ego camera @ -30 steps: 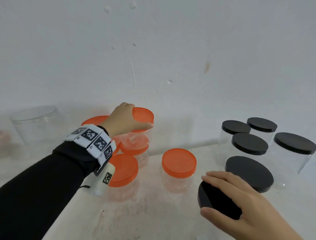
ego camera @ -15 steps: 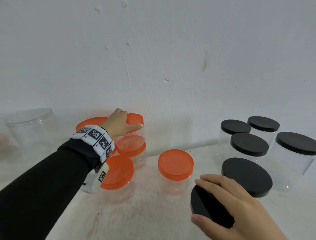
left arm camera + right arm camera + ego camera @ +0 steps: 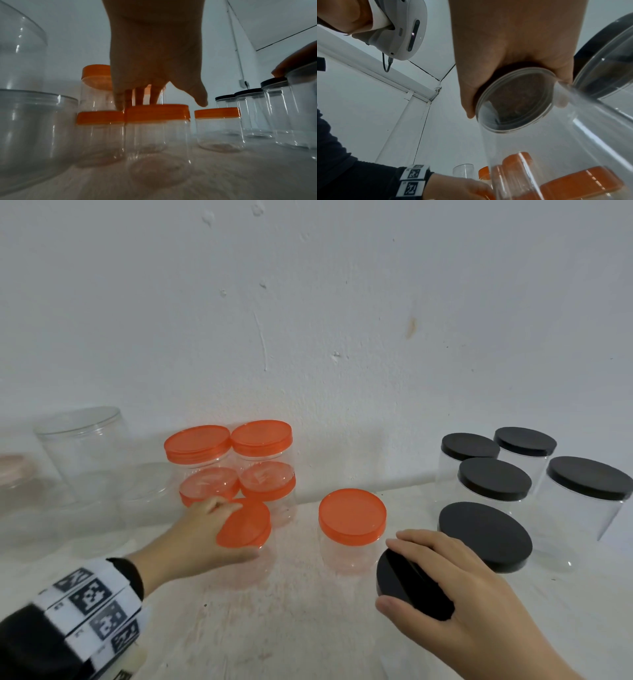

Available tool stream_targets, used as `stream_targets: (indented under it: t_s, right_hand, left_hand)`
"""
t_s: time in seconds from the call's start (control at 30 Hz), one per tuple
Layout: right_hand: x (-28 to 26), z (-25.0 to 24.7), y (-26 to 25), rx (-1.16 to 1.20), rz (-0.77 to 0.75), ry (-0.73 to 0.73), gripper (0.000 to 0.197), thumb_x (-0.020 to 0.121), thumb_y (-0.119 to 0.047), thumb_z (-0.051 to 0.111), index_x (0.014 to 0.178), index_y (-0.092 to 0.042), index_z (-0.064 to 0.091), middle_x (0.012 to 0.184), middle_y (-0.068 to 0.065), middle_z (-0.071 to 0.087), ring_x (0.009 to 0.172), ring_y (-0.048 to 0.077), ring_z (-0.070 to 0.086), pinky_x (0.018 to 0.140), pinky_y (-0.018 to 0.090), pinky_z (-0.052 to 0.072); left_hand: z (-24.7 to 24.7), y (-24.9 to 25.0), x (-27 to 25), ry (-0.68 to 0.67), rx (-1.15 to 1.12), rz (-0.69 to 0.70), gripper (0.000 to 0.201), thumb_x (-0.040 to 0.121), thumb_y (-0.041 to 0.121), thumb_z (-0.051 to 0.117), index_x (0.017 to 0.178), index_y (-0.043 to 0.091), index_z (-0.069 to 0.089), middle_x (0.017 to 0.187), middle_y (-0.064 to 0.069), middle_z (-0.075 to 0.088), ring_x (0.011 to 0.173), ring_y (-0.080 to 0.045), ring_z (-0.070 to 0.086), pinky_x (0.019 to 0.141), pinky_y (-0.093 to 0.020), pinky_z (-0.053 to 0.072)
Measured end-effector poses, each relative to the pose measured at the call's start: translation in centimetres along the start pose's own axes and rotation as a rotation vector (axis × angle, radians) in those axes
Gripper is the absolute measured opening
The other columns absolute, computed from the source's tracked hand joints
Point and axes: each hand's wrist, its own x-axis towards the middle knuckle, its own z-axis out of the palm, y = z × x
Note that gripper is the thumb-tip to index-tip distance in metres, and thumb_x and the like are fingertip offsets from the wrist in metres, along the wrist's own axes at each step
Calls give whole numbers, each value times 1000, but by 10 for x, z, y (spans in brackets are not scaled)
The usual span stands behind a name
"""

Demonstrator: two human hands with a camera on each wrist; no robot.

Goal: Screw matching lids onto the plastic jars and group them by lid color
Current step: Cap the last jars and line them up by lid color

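The right hand (image 3: 472, 587) clamps the black lid (image 3: 407, 587) on the front jar (image 3: 539, 148), beside the black group (image 3: 495, 479). The left hand (image 3: 191, 535) rests loose-fingered on an orange lid (image 3: 245, 523) by the orange cluster (image 3: 262, 436). Tightening or regrouping? Either needs steady jars.

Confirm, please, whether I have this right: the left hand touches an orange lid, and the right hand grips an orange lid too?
Not quite: the right hand grips a black lid, not an orange one, as the head view shows. The left hand does touch an orange lid.
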Motion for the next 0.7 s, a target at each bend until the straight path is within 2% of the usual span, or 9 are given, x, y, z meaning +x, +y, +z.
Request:
stream_targets:
  t_s: [0.07,0.13,0.23,0.33,0.47,0.53,0.6,0.63,0.7]
  right_hand:
    - [0,0,2,-34,16,-65,87,55,-81,30,129,-42,52,119,-43,32,115,-24,26,90,-4,21]
    - [0,-2,1,-79,27,-104,90,54,-83,23,133,-46,45,121,-45,27,116,-26,20,91,-4,18]
    - [0,-3,0,-120,19,-125,92,54,-83,18,136,-47,39,123,-44,24,117,-26,16,91,-5,15]
    - [-1,-3,-1,-101,14,-107,93,55,-83,20,136,-44,43,122,-43,26,116,-24,20,91,-5,16]
    - [-2,-2,-1,-86,11,-85,93,55,-82,22,135,-42,47,124,-40,30,120,-18,26,92,-4,17]
    - [-2,-2,-1,-71,10,-71,92,56,-81,24,134,-40,50,123,-40,32,117,-18,27,92,-3,18]
    - [-3,-1,0,-72,10,-67,92,56,-81,24,134,-39,50,123,-40,32,114,-21,26,92,-3,18]
    - [-3,-1,0,-80,9,-71,92,56,-82,23,134,-40,49,123,-40,31,113,-23,24,92,-3,18]
    - [-3,-1,0,-91,9,-79,92,56,-82,21,135,-42,47,123,-41,30,113,-24,22,91,-4,18]
  left_hand:
    - [12,-1,-4,-9,7,-52,127,41,100,36,149,34,27,151,5,20,138,-20,22,114,-39,29]
    - [17,0,-5,7,-83,-97,110,52,89,53,146,38,28,152,2,15,140,-26,21,114,-43,30]
    - [19,5,-6,25,-192,-138,98,62,71,71,144,38,30,148,-3,22,135,-23,32,109,-36,35]
    - [17,17,-9,51,-210,-143,104,59,69,75,146,36,28,141,-4,30,130,-22,37,104,-34,38]
    - [-5,50,-11,141,-286,-12,109,50,72,75,143,37,31,139,3,34,124,-13,38,96,-26,34]
    - [-24,73,-9,244,-367,70,107,46,74,74,139,37,36,134,8,38,116,-4,37,90,-17,34]
    - [-40,95,-4,319,-470,128,108,41,77,69,137,38,38,129,12,38,113,-1,37,79,-7,37]
    - [-45,105,0,339,-497,151,107,42,76,69,137,38,37,129,13,37,113,-1,37,81,-8,36]
    - [-49,124,11,323,-507,178,101,51,68,77,138,38,35,131,13,35,114,-2,37,89,-18,32]
